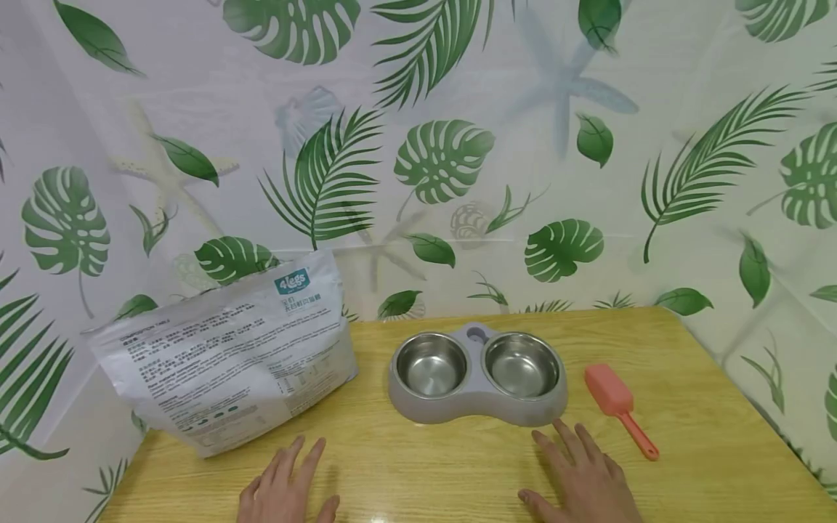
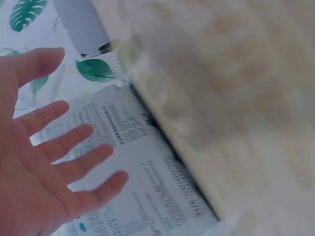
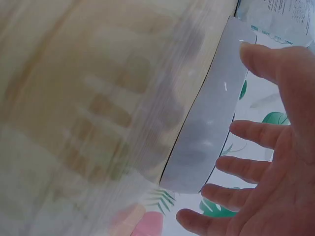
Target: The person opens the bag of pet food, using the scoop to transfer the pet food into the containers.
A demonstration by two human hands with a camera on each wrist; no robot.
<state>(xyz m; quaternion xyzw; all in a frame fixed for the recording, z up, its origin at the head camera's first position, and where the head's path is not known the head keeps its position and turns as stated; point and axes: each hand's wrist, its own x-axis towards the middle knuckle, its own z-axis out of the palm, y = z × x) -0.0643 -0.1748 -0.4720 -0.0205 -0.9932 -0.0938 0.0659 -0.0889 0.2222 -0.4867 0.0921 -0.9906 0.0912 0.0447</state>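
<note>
My left hand (image 1: 277,490) is over the table's front left with its fingers spread, holding nothing. Closest to it is a large white printed pet food bag (image 1: 229,356), leaning at the left side of the table. The bag also fills much of the view behind the fingers in the left wrist view. On the right, my right hand (image 1: 585,479) has its fingers extended, its fingertips just below the grey double pet bowl (image 1: 477,407). Two round steel bowls sit in that grey holder. To the right lies a coral scoop (image 1: 611,392), its handle angled toward the front.
The wooden table (image 1: 418,465) stands against a white cloth (image 1: 497,87) printed with green leaves, which also hangs along the left side. The table's right edge (image 1: 732,392) runs diagonally past the scoop.
</note>
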